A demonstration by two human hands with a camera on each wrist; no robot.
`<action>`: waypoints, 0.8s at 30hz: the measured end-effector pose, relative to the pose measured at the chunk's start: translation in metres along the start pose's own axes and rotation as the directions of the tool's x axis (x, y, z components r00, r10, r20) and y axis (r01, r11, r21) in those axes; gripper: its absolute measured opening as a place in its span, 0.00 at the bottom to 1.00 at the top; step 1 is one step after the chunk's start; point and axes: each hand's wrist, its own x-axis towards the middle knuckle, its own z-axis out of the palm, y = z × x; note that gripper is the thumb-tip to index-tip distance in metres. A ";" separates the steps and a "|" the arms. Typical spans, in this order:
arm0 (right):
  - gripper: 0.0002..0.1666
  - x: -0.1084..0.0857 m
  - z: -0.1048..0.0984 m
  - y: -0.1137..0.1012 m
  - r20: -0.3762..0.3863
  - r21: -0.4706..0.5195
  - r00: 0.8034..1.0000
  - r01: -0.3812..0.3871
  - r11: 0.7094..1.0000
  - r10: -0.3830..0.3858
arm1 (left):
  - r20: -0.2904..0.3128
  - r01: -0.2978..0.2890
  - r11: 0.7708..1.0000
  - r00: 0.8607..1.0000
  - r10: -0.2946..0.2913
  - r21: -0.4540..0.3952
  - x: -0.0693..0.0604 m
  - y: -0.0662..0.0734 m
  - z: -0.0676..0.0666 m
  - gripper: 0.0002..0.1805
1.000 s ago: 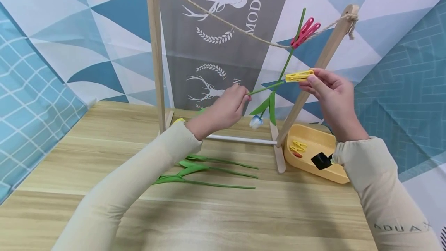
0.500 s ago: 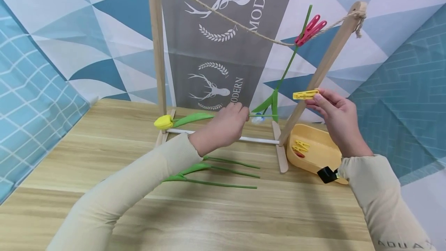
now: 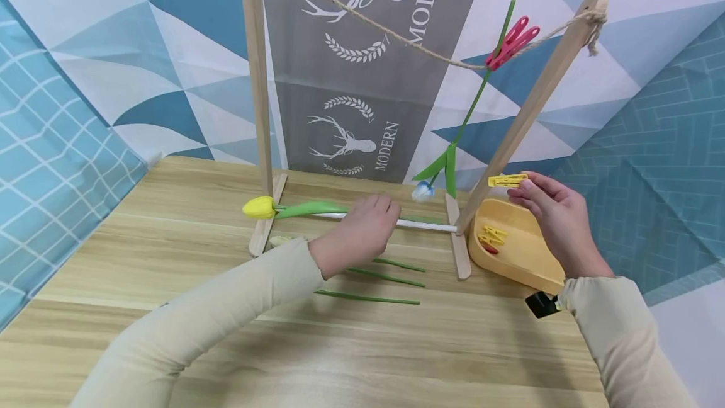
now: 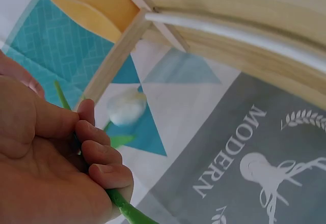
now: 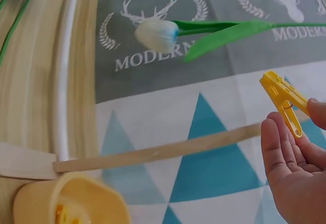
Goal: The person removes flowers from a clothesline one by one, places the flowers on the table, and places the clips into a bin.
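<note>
In the head view my left hand (image 3: pixel 362 232) grips the green stem of a yellow artificial tulip (image 3: pixel 258 208), which lies level just above the white rod (image 3: pixel 419 225). The left wrist view shows the fingers (image 4: pixel 102 152) curled round that stem. Farther right, my right hand (image 3: pixel 555 222) pinches a yellow clothespin (image 3: pixel 508 181) between thumb and fingers. A white-and-blue tulip (image 3: pixel 423 191) hangs head down from the rope (image 3: pixel 419 48), clipped by a pink clothespin (image 3: pixel 512 43).
Wooden posts (image 3: pixel 257 80) hold up the rope at either side. Several more tulip stems (image 3: pixel 374 298) lie on the table (image 3: pixel 317 357), their heads mostly behind my left arm. A yellow tray (image 3: pixel 527 263) with clothespins (image 3: pixel 491 235) stands by the right post.
My left hand has lowered with the yellow tulip, bringing it level near the white rod. My right hand has also come down, still pinching the yellow clothespin. The view has shifted slightly.
</note>
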 end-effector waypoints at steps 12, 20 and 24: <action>0.42 -0.005 -0.018 0.024 0.007 -0.049 0.993 -0.119 0.992 0.119 | 0.067 0.063 0.995 0.996 -0.058 -0.073 -0.022 0.001 0.018 0.09; 0.46 -0.009 -0.030 0.037 -0.002 -0.085 0.969 -0.245 0.966 0.246 | 0.096 0.095 0.991 0.992 -0.086 -0.093 -0.036 0.002 0.029 0.10; 0.46 -0.009 -0.035 0.045 0.000 -0.065 0.966 -0.259 0.964 0.259 | 0.096 0.100 0.989 0.991 -0.090 -0.108 -0.041 0.003 0.034 0.08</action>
